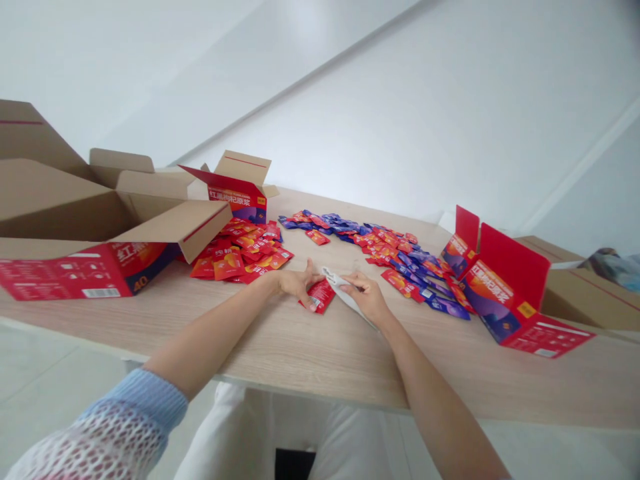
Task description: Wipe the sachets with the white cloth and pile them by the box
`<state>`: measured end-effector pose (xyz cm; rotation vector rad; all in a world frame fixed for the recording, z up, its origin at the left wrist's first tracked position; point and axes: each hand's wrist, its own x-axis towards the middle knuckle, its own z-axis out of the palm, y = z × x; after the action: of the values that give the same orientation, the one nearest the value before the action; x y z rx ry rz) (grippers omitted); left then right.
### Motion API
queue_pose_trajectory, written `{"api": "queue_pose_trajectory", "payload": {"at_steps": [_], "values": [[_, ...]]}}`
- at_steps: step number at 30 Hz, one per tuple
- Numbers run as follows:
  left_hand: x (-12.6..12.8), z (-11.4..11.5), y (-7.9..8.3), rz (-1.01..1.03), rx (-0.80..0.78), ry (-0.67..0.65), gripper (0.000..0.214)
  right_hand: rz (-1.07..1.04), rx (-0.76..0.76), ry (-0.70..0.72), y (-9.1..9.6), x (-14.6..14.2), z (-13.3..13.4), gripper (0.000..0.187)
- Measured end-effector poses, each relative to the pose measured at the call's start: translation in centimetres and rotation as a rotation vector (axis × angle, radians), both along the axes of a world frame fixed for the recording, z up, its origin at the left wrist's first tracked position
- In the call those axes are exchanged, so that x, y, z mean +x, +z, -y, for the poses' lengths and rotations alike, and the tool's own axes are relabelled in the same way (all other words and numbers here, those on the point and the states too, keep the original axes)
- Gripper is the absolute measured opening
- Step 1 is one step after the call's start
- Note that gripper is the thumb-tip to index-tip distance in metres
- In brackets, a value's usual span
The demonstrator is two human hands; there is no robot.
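Note:
My right hand [366, 295] pinches a slim white packet [350, 300] with dark print near its top end, tilted over the table. Just left of it, a red sachet [323, 297] lies partly under the packet's edge. My left hand [299, 285] has its thumb and fingers spread at the sachet's left side, the thumb touching its lower corner. Behind my left hand is a heap of red-orange sachets [250, 250]. Beyond my right hand, purple sachets [425, 270] and more red sachets [385, 243] form a curved pile, and a single red sachet [317, 237] lies apart.
A large open red carton [105, 273] stands at the left, its flap reaching over the heap. Behind it is a smaller open red box [237, 200]. Another open red box [510, 293] stands at the right. The wooden table [310, 353] meets a white wall.

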<state>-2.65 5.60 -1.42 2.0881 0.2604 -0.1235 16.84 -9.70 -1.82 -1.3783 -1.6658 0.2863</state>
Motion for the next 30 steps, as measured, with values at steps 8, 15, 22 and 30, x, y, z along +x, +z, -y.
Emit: {"api": "queue_pose_trajectory", "payload": {"at_steps": [8,15,22,30], "values": [[0.3,0.6,-0.8,0.119,0.096,0.018,0.159,0.416,-0.281,-0.002,0.6,-3.0,0.7,0.029],[-0.3,1.2,0.0,0.15,0.283,0.113,0.16,0.44,-0.371,-0.301,0.2,0.1,-0.3,0.035],[-0.5,2.1,-0.4,0.225,0.383,0.184,0.154,0.058,-0.095,0.01,-0.1,1.2,-0.2,0.033],[-0.3,1.6,-1.8,0.355,0.461,0.205,0.156,0.351,-0.244,0.113,1.4,-3.5,1.3,0.029]]}}
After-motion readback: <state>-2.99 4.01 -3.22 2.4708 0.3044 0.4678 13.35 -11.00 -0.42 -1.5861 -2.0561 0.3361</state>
